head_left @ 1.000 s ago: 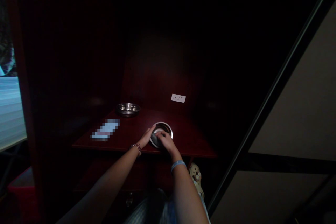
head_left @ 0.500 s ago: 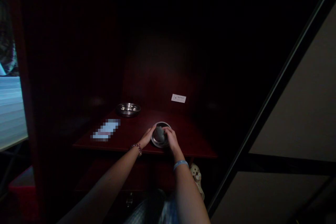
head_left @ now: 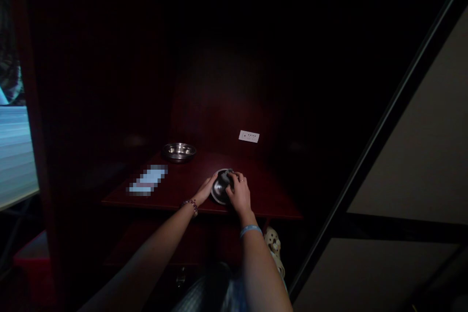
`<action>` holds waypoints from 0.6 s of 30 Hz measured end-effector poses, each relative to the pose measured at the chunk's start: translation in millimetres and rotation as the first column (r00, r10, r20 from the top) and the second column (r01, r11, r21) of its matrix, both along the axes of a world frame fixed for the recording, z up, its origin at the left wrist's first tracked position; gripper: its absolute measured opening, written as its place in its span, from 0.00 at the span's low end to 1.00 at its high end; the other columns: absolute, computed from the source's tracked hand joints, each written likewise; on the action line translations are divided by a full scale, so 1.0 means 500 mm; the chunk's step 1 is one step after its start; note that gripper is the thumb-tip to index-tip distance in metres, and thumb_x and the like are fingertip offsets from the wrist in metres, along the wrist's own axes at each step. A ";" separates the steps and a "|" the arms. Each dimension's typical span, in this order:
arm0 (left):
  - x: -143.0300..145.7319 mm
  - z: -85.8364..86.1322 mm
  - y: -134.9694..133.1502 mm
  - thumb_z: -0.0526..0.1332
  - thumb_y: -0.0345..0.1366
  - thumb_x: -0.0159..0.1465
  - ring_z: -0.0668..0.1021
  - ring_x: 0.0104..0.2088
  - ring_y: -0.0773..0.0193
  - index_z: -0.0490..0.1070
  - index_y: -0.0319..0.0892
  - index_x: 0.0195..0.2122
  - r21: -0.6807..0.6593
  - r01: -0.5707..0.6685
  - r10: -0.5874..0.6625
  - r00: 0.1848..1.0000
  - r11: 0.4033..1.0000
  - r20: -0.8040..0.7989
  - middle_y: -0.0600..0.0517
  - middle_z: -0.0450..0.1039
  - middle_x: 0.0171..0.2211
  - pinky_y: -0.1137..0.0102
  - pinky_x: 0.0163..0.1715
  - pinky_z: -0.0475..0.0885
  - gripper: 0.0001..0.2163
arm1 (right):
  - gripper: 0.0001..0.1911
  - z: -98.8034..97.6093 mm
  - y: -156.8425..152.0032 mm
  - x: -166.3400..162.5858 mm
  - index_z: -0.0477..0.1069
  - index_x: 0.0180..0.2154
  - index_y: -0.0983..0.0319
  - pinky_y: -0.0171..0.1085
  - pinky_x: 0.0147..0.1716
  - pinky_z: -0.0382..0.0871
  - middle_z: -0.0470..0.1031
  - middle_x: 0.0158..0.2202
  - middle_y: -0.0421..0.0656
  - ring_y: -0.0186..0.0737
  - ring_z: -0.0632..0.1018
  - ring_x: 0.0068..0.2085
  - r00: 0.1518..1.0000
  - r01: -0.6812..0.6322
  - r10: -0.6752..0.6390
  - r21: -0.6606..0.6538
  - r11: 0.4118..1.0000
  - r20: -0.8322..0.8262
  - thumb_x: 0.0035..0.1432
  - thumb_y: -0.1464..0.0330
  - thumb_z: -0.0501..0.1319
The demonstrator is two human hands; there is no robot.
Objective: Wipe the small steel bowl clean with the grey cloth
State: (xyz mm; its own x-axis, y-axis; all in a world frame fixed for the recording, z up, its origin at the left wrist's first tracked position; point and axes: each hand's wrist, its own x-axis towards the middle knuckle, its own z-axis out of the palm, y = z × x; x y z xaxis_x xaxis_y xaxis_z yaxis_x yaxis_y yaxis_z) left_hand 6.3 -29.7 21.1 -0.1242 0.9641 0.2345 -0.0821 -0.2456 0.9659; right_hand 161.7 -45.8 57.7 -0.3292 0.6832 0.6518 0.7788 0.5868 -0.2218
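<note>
A shiny metal bowl [head_left: 220, 190] is tilted toward me near the front edge of the dark red desk [head_left: 153, 204]. My left hand [head_left: 205, 192] grips its left rim, thumb near the top. In my right hand [head_left: 240, 191] is a grey cloth [head_left: 227, 175], pressed to the upper right part of the bowl's inside. The fingers curl over the cloth and hide part of it. Farther back on the left stands another metal bowl [head_left: 179, 152], upright and apart from both hands.
A blurred-out pale flat item [head_left: 148, 180] lies left on the desk. A white socket plate [head_left: 249, 136] is on the back wall. Below the desk's right front hangs or stands a cream clog [head_left: 272, 241]. A red bin [head_left: 32, 263] is at lower left.
My right hand has moved the grey cloth from the middle of the bowl up to its upper right rim. More of the bowl's shiny inside shows. My left hand keeps its place.
</note>
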 end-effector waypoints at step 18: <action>0.007 0.006 -0.004 0.55 0.57 0.56 0.75 0.49 0.54 0.74 0.35 0.43 -0.016 -0.040 0.041 0.999 0.999 0.029 0.43 0.77 0.44 0.65 0.55 0.61 0.28 | 0.25 -0.011 -0.004 -0.032 0.64 0.55 0.58 0.45 0.53 0.54 0.59 0.61 0.45 0.49 0.62 0.56 0.934 0.116 -0.117 0.025 0.993 0.337 0.54 0.70 0.59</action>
State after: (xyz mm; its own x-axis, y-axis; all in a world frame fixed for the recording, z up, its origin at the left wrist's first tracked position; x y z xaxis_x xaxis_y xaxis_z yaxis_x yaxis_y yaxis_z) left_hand 10.0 -31.5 24.1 -0.1697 0.9616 0.2157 -0.1011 -0.2347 0.9668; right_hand 145.5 -47.7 52.3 -0.4485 0.7270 0.5199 0.8702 0.4878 0.0687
